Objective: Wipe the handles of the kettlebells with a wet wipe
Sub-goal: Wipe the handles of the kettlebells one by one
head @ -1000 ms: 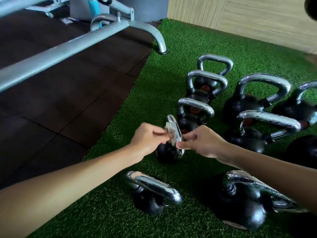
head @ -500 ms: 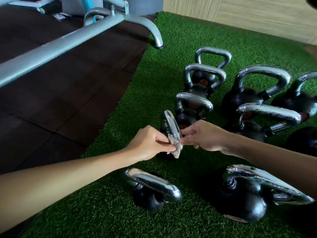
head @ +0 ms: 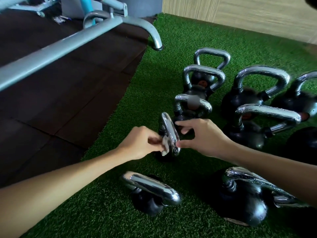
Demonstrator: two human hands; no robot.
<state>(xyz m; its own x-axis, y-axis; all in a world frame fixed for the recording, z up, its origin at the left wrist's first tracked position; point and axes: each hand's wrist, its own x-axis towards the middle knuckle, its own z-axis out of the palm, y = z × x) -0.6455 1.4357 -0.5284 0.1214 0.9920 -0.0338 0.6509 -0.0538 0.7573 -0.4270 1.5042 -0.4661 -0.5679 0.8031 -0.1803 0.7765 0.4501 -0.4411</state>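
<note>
1. Here, in the head view, the left hand pinches a crumpled wet wipe between thumb and curled fingers and presses it to the lower left side of a chrome handle.
2. The handle belongs to a small black kettlebell standing on green turf, on the left edge of a cluster of other kettlebells.
3. The right hand sits on the handle's opposite side. Its thumb and forefinger are spread apart with their tips touching the chrome, and its remaining fingers are curled.
4. A grey metal frame crosses dark rubber floor tiles at upper left.
</note>
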